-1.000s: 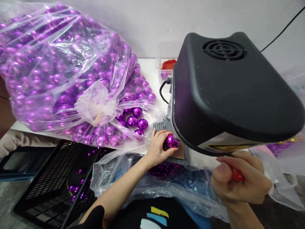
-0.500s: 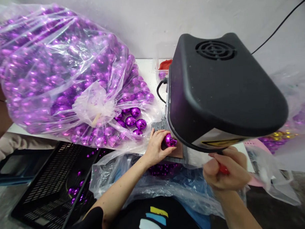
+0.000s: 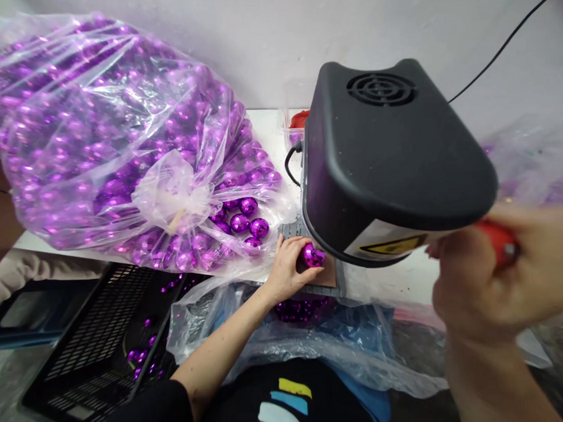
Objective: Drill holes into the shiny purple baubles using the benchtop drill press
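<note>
Purple ball [image 3: 313, 255], one, just near-left of one black machine [image 3: 391, 164]. Left hand [image 3: 289, 267] pinches it between fingers and thumb; right hand [image 3: 489, 284] clenched round one red handle [image 3: 496, 243]. Loose pinch could let it roll; lowering machine might catch fingers. One tied bag [image 3: 121, 118], far left: contents uncountable.

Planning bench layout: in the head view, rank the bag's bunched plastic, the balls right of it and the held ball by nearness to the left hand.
1. Held ball: in the left hand
2. Balls: just leftward
3. Bunched plastic: farther left
</note>
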`<action>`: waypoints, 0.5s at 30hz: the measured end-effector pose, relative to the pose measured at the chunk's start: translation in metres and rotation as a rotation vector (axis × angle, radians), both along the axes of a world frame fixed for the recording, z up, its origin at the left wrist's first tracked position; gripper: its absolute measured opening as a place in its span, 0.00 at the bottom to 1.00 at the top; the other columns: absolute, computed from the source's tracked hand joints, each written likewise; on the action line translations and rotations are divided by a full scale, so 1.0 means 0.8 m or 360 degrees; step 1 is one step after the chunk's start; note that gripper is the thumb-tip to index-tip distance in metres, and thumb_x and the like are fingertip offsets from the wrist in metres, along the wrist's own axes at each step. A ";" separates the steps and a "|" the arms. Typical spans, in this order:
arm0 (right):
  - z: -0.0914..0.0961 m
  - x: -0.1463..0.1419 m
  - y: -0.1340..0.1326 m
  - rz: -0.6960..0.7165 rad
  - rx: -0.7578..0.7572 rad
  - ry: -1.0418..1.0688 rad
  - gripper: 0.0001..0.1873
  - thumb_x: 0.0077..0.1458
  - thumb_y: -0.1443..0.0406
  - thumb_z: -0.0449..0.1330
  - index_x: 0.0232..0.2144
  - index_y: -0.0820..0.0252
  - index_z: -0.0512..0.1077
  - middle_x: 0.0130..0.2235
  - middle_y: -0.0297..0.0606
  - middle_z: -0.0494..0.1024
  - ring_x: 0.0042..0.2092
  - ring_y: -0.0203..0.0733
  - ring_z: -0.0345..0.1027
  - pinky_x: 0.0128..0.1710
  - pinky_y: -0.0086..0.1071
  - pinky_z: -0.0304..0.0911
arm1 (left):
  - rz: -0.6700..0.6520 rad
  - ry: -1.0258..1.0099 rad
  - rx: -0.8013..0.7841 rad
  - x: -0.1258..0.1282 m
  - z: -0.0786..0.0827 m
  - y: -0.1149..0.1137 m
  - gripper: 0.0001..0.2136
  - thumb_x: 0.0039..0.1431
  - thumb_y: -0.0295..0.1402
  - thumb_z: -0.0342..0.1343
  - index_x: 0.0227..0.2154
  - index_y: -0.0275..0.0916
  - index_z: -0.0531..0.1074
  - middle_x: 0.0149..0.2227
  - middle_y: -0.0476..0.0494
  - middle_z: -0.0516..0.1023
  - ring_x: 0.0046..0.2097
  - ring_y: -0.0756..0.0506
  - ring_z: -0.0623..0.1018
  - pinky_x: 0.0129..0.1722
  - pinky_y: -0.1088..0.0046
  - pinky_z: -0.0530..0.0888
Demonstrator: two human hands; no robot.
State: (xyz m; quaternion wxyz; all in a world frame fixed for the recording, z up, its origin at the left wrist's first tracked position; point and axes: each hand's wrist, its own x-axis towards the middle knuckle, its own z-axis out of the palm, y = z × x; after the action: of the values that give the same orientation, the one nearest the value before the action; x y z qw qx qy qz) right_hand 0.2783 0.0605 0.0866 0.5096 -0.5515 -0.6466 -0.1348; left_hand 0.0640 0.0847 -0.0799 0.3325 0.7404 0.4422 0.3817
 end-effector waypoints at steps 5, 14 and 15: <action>0.043 -0.004 0.056 0.0097 -0.0120 0.0174 0.13 0.60 0.57 0.59 0.34 0.63 0.74 0.29 0.29 0.69 0.31 0.21 0.59 0.33 0.21 0.53 | 0.0004 -0.0065 0.0000 -0.011 0.016 -0.015 0.22 0.57 0.42 0.66 0.51 0.40 0.71 0.50 0.38 0.79 0.53 0.37 0.76 0.60 0.48 0.68; 0.031 -0.003 0.066 0.0062 -0.0044 0.0234 0.16 0.62 0.56 0.57 0.33 0.66 0.72 0.26 0.29 0.63 0.30 0.21 0.53 0.32 0.28 0.48 | -0.0432 0.0131 -0.0401 -0.069 0.047 -0.103 0.31 0.59 0.31 0.63 0.64 0.47 0.63 0.61 0.38 0.71 0.61 0.38 0.72 0.63 0.53 0.69; 0.030 -0.002 0.066 0.0057 -0.0044 0.0248 0.16 0.62 0.56 0.56 0.34 0.65 0.73 0.27 0.29 0.63 0.31 0.22 0.53 0.34 0.29 0.48 | -0.0413 0.0098 -0.0444 -0.070 0.045 -0.107 0.31 0.58 0.30 0.63 0.64 0.47 0.63 0.61 0.38 0.70 0.62 0.38 0.71 0.63 0.54 0.69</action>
State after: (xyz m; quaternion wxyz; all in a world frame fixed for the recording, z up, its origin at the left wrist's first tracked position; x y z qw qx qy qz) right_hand 0.2771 0.1135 0.1105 0.5531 -0.5556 -0.6164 -0.0733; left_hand 0.0077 -0.0008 -0.0442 0.4646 0.7494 0.4015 0.2477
